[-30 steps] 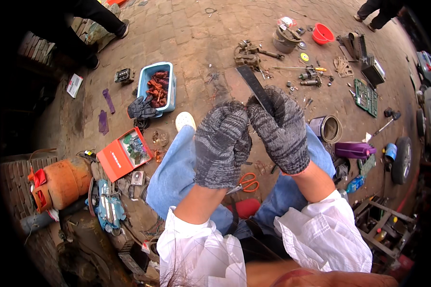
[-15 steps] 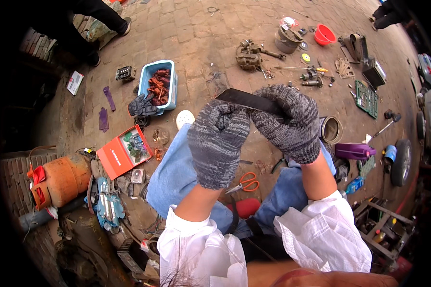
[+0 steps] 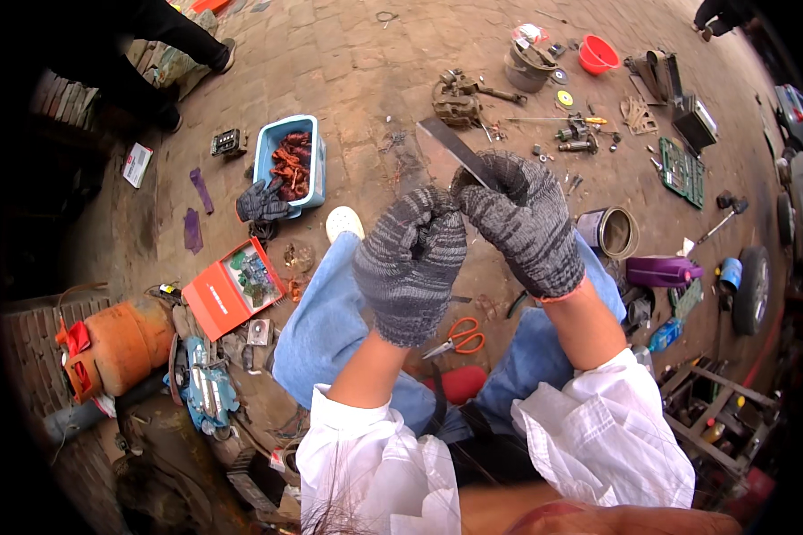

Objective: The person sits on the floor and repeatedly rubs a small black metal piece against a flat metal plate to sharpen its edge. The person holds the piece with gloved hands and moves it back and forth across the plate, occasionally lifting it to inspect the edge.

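Note:
In my right hand (image 3: 528, 227), gloved in grey knit, is a dark flat blade-like strip (image 3: 453, 145). Its lower end is hidden by the closed fingers, and the free part points up and to the left. My left hand (image 3: 410, 267), in a matching glove, is closed just beside the right one, fingertips pinched together. Whatever the pinch may hold is hidden. Both hands are raised above my lap. Orange-handled scissors (image 3: 464, 337) lie on the ground below them, between my legs.
To the left are a blue tub (image 3: 319, 160) of reddish-brown scraps, a spare glove (image 3: 261, 201), a red box (image 3: 216, 299) and an orange gas cylinder (image 3: 132, 346). At right stand an open can (image 3: 617, 234), a purple jug (image 3: 658, 271) and a green tool case (image 3: 681, 174). Someone's legs (image 3: 183, 36) are at upper left.
The strip has swung from nearly level across both hands to a steeper tilt. My left fingers have come off it, and it stays in the right hand.

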A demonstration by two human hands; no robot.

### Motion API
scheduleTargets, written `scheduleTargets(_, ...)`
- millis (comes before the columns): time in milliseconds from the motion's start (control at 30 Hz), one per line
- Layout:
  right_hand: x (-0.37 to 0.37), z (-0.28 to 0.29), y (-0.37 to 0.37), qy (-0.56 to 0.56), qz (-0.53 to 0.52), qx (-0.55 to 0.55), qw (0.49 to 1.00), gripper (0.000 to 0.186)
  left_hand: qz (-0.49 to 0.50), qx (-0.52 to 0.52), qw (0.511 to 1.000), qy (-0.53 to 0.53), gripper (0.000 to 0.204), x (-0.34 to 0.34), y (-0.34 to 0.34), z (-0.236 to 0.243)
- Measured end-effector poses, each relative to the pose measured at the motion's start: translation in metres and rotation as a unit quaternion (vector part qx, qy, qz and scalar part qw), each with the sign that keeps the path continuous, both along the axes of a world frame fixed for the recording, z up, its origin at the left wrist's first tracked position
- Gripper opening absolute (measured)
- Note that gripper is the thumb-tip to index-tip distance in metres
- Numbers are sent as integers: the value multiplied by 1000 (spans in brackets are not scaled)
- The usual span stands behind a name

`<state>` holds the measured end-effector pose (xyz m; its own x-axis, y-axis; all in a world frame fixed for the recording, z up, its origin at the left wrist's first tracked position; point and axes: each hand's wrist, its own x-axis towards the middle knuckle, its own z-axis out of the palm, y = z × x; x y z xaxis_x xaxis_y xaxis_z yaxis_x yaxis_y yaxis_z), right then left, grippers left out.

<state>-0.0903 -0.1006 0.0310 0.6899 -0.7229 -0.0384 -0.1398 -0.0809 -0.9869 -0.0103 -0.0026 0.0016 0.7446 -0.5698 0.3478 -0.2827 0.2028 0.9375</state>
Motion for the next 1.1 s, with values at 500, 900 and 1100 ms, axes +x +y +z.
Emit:
scheduleTargets(500, -2, 23, -10, -6, 38, 22, 999, 21, -75, -2, 976, 206, 14, 12, 3, 18)
scheduleTargets(900, -16, 11, -24, 3, 70, -21, 997, 25, -141, 21, 978, 150, 20, 17, 8, 18)
scheduleTargets(1100, -17, 11, -26, 4, 72, -126, 989, 31, -158, 118, 965, 175, 16, 22, 7, 31)
